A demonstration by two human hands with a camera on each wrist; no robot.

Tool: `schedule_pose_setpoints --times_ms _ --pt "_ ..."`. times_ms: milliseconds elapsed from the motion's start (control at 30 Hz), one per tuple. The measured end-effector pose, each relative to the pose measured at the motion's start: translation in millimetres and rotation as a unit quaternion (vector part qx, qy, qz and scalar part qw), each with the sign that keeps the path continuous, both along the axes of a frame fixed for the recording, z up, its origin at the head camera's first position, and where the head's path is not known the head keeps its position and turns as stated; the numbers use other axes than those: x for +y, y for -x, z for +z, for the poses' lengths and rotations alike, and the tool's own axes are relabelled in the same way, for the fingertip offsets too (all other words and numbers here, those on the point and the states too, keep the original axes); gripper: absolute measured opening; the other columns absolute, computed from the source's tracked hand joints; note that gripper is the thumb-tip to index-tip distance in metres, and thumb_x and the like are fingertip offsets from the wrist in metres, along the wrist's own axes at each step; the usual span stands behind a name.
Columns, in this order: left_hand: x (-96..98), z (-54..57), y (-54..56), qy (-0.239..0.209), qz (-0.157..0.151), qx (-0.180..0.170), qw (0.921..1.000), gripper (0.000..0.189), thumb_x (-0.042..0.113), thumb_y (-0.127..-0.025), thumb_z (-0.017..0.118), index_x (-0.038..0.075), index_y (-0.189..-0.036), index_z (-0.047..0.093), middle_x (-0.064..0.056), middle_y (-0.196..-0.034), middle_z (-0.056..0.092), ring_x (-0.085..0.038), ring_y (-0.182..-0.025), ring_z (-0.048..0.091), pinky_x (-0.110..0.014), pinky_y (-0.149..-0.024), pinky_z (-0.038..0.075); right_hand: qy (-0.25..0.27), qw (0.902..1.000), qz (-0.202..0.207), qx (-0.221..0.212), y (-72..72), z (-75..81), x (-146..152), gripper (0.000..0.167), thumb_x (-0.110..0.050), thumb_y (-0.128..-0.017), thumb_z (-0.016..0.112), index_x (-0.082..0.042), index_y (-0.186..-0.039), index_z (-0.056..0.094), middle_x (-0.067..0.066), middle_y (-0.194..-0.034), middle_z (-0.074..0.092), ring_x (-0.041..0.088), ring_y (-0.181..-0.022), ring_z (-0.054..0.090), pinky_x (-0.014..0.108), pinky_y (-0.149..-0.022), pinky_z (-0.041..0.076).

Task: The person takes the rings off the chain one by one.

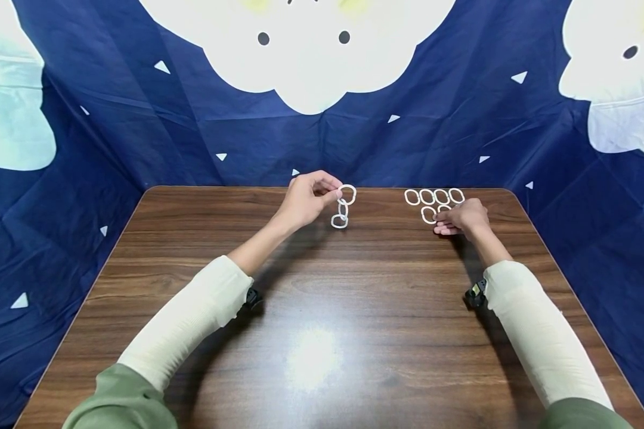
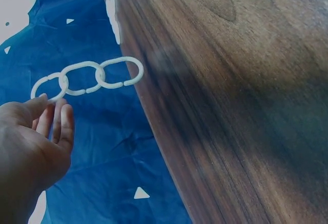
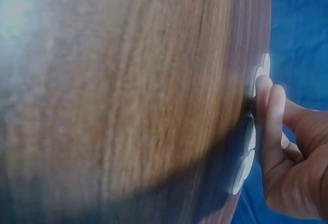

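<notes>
My left hand pinches the top link of a short chain of white oval links, each with a small gap in its side. The chain's lower links hang above the table in the head view. At the back right, my right hand is low over several loose white links, its fingers fairly straight and touching them. Part of the lower row is hidden under that hand. In the right wrist view, links lie flat beside the fingers.
The brown wooden table has its back edge just beyond the links. A dark blue cloth with white cloud and triangle shapes stands behind and at both sides. Light glares on the tabletop near the front.
</notes>
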State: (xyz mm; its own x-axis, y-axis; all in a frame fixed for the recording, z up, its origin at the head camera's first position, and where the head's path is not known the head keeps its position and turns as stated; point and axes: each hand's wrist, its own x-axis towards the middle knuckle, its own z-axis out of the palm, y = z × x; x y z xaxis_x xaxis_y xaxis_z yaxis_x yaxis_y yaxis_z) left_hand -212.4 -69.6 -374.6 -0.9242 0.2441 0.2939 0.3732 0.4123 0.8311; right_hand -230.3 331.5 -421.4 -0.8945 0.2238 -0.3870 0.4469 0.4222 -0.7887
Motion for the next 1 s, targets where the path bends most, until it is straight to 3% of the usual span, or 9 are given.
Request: schedule_pose_setpoints --times_ms 200,367,700,1000 --pt "0.5 0.3 0.0 -0.005 -0.005 -0.008 0.9999 0.014 0.009 -0.101 0.086 0.004 -0.113 0.082 -0.013 -0.104 0.084 -0.014 -0.088 0.075 -0.019 -0.077 0.053 0.051 0.9982 -0.018 -0.026 -0.8 4.7 -7.7 0.019 -0.005 -0.101 0.083 -0.003 -0.085 0.072 0.002 -0.058 0.076 0.007 -0.053 0.076 0.02 -0.059 0.064" --pt "0.8 0.7 1.2 -0.008 -0.01 -0.006 0.9999 0.012 0.009 -0.101 0.085 0.004 -0.112 0.082 -0.014 -0.103 0.084 -0.016 -0.088 0.075 -0.02 -0.077 0.054 0.078 0.9965 -0.01 -0.027 -1.4 8.7 -7.2 0.017 -0.004 -0.103 0.08 -0.004 -0.088 0.072 0.001 -0.06 0.077 0.006 -0.054 0.077 0.02 -0.059 0.064" --pt "0.9 -0.5 3.2 -0.012 -0.013 -0.006 0.9998 0.013 0.007 -0.101 0.085 0.001 -0.113 0.082 -0.015 -0.102 0.084 -0.018 -0.087 0.074 -0.02 -0.077 0.053 0.088 0.9957 0.023 0.016 -4.5 23.0 -19.6 0.011 -0.005 -0.104 0.079 -0.004 -0.095 0.074 -0.002 -0.064 0.078 0.005 -0.057 0.077 0.02 -0.06 0.064" --pt "-0.1 -1.0 2.5 -0.003 -0.001 -0.013 0.9999 0.015 0.01 -0.101 0.085 0.002 -0.113 0.082 -0.014 -0.104 0.084 -0.014 -0.088 0.073 -0.02 -0.078 0.053 0.077 0.9914 0.088 0.06 -1.1 32.7 -49.7 0.014 -0.007 -0.105 0.078 0.004 -0.109 0.072 -0.004 -0.071 0.08 0.005 -0.061 0.077 0.021 -0.063 0.065"
